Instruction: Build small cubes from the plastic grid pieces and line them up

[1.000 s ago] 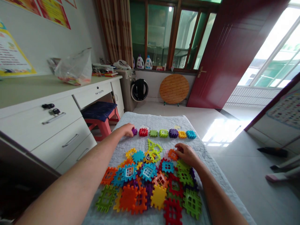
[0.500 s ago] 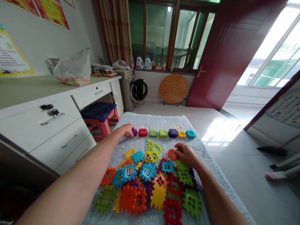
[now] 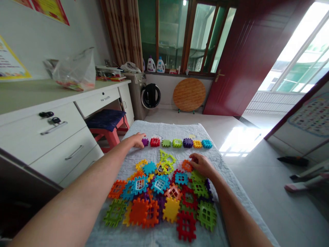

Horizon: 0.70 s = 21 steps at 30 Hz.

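Note:
My left hand (image 3: 137,140) is at the left end of a row of small toothed plastic blocks, its fingers apart beside a purple block (image 3: 145,142). Whether a fingertip still touches that block is hard to tell. To its right in the row stand a red block (image 3: 155,142), a green block (image 3: 166,143), a dark purple block (image 3: 187,142) and a blue block (image 3: 206,143), among others. My right hand (image 3: 203,165) rests by the pile, fingers loosely bent and apart, next to an orange window piece (image 3: 187,165).
Many flat interlocking pieces lie heaped nearer me, including a yellow panel (image 3: 171,209) and a red window panel (image 3: 186,225). A pale cloth (image 3: 164,128) covers the table. A white desk (image 3: 64,120) and a stool (image 3: 108,121) stand left.
My left hand has drawn back slightly to the left and its fingers have loosened, so more of the purple block shows. The right hand stays by the orange piece. The view has shifted slightly.

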### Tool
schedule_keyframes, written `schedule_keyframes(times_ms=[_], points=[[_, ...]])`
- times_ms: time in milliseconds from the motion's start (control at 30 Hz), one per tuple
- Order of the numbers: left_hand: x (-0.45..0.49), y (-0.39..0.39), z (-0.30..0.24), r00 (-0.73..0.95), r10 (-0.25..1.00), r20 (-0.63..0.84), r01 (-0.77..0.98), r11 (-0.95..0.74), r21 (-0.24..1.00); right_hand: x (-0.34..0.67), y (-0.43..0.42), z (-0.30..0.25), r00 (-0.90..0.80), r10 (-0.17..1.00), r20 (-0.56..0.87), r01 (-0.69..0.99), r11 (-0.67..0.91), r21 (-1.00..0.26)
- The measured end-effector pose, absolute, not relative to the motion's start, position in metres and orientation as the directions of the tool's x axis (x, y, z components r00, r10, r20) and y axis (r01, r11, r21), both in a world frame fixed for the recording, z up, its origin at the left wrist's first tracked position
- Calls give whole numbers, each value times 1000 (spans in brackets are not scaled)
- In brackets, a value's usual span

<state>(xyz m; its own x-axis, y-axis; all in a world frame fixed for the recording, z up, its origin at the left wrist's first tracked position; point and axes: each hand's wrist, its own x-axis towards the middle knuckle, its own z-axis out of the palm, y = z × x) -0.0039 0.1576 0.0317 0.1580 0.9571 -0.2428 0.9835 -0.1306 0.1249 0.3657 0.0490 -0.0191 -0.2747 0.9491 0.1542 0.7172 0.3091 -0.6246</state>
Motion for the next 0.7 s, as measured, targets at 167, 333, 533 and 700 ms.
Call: schedule_keyframes(times_ms=[167, 333, 533, 700], points=[[-4, 125, 42, 157, 972, -176, 984, -137, 117, 366, 48, -16, -284, 948, 142, 736, 310, -601], [-5, 56, 54, 364, 931, -9, 918, -357, 171, 365, 49, -16, -320, 936, 146, 767, 346, -541], [18, 1, 55, 445, 895, -16, 868, -427, 256, 360, 48, -15, -337, 923, 187, 807, 385, -447], [69, 15, 43, 421, 902, -92, 889, -390, 240, 361, 48, -15, -344, 921, 182, 796, 389, -464]])
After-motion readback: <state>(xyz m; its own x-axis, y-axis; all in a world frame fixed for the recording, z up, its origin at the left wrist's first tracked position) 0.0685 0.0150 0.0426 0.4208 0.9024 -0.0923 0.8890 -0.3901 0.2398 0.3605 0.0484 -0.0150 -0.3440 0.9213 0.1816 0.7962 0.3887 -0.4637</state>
